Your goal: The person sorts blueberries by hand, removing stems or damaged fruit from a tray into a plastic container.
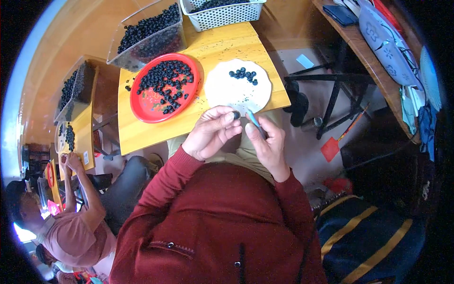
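Fingers and thumb of the person's left hand (210, 133) pinch one dark berry (236, 115); those of the right hand (269, 146) grip a slim blue tool (253, 119). Scanning from the person's left, I first see a co-worker (71, 236) in a pink shirt, bringing both their hands (71, 162) together at a neighbouring table (85, 130), near a clear tub (85, 90) of dark berries. Next comes the person's own yellow wooden table (137, 137). On its left sits a red tray (152, 117) scattered with loose berries (163, 78), and behind that a clear box (142, 57) heaped with more. A white perforated basket (222, 19) stands at the far edge. Right of the tray, a white scalloped plate (220, 90) carries a small cluster of berries (243, 75) toward its far side.

Both hands are raised over the lap, by the near edge of the table. The pinched berry lies just left of the tool's tip, a narrow gap between them. The tool's long axis slants from that tip back toward the person and rightward into the grip. The left hand is nearer the berry, touching it; the right fingertips are close but apart. Farthest right are a wooden bench (368, 54), a red fly swatter (330, 149) and a dark bag (369, 241) with yellow stripes.
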{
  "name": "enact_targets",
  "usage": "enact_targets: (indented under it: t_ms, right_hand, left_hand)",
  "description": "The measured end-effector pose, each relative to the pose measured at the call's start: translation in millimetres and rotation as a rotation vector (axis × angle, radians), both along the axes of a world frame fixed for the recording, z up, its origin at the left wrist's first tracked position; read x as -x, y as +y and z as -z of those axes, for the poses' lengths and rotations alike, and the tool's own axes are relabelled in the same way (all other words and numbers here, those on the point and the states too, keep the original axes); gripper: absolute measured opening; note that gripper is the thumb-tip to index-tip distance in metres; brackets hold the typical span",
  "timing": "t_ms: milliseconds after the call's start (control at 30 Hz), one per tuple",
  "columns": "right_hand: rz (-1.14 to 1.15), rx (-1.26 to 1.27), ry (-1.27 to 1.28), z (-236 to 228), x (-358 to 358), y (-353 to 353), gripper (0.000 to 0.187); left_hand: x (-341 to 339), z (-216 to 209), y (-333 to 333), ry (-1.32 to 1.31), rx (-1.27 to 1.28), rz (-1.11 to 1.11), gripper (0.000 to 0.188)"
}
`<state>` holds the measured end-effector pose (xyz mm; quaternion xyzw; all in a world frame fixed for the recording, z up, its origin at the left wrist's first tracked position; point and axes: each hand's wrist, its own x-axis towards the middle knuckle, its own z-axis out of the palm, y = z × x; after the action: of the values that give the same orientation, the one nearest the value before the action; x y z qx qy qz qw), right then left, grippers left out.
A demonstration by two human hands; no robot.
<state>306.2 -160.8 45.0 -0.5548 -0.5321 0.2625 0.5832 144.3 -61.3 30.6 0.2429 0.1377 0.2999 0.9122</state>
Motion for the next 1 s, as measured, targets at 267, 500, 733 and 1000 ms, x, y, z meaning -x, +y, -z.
enact_targets:
  t_ms: [267,500,733,1000]
  right_hand:
    - [0.044,-0.093,-0.172,10,2,0,0.028]
    - [0.050,-0.108,-0.184,8,1,0,0.026]
    - [0.100,-0.025,-0.174,15,-6,-3,0.027]
    - [0.086,0.020,0.036,14,-18,-8,0.031]
  left_hand:
    - [-3,-2,-4,-0.044,0.042,-0.026,0.017]
    - [-5,-5,-6,-0.043,0.045,-0.033,0.016]
    - [-6,-4,-13,-0.023,0.003,-0.034,0.011]
    - [-10,-10,-18,-0.137,-0.043,-0.008,0.012]
